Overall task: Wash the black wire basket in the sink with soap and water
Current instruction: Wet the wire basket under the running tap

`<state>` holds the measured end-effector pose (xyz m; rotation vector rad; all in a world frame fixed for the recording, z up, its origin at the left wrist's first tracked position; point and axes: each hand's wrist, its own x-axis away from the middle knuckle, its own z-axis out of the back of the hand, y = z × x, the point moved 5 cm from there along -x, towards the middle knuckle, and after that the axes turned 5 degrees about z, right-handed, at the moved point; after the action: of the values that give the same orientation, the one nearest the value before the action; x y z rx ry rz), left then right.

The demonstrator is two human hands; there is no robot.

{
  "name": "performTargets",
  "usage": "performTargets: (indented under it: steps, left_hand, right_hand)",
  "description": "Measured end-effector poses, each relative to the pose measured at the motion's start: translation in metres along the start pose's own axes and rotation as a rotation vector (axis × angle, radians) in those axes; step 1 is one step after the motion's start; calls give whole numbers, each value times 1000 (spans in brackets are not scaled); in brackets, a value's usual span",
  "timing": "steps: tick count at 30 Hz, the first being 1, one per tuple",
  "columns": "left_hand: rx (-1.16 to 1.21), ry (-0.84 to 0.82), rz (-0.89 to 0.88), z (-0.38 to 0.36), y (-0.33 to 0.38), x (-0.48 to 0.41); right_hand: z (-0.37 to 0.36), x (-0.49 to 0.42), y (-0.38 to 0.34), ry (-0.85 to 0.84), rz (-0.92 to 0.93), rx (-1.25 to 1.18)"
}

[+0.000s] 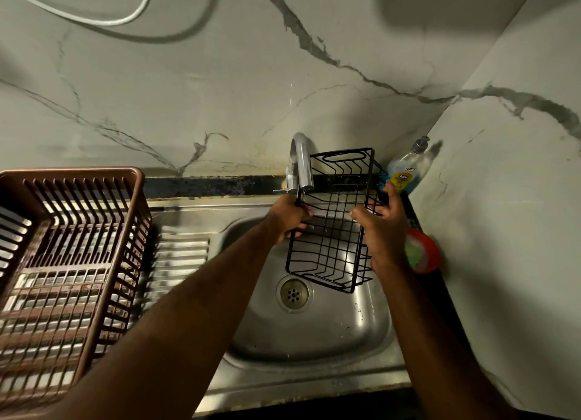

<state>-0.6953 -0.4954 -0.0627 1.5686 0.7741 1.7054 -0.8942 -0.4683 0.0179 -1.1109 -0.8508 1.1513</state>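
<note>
A black wire basket (333, 231) is held tilted over the steel sink (314, 331), its upper end close under the chrome tap (301, 162). My left hand (287, 217) grips the basket's left edge. My right hand (383, 228) holds its right side, thumb on the wires and fingers spread behind. A soap bottle (405, 171) with a pump top, blue liquid and a yellow label stands in the back right corner, just behind the basket. I cannot tell whether water runs from the tap.
A brown plastic dish rack (66, 262) fills the ribbed draining board on the left. A red round tub with a green scrubber (421, 253) sits on the dark counter to the right of the sink. The drain (294, 294) lies below the basket. Marble walls close in behind and to the right.
</note>
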Motion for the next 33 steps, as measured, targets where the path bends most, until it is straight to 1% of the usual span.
performTargets:
  steps: [3,6,8,12,15,16,17,21,22,25,26,28,30,33]
  left_hand:
    - [94,-51,101,7,-4,0]
    - [243,-185,240,6,-6,2]
    - [254,-185,278,8,-6,4]
    - [126,-31,193,15,2,1]
    - [-36,189,113,13,4,-4]
    - [-69,234,82,12,5,-4]
    - [-77,244,57,10,5,-5]
    - [-25,128,55,9,4,-8]
    - [12,74,76,7,4,-8]
    - [175,-157,198,-1,3,0]
    - [212,-205,225,-2,4,3]
    - [240,-231,235,-1,6,8]
    - [275,-221,219,0,6,11]
    - [263,-102,184,2,2,9]
  right_hand:
    - [0,-1,3,-3,2,3]
    - [-2,0,2,-8,2,-4]
    - [-5,1,0,-11,-1,0]
    - [-13,-1,-2,-1,0,-16]
    - [-14,-1,1,23,3,-12]
    - [-14,0,2,34,-2,-12]
    - [-13,1,2,38,-6,-14]
    - [-8,1,-1,27,-27,-48]
    - [-7,1,-2,25,-31,-53]
    - [-4,-1,-4,21,-62,-77]
    - [-3,-2,-4,19,-66,-83]
    - [-3,-4,-5,16,-69,-96]
    - [-3,-4,-1,27,-73,-100]
    - [-4,-2,4,55,-70,-102]
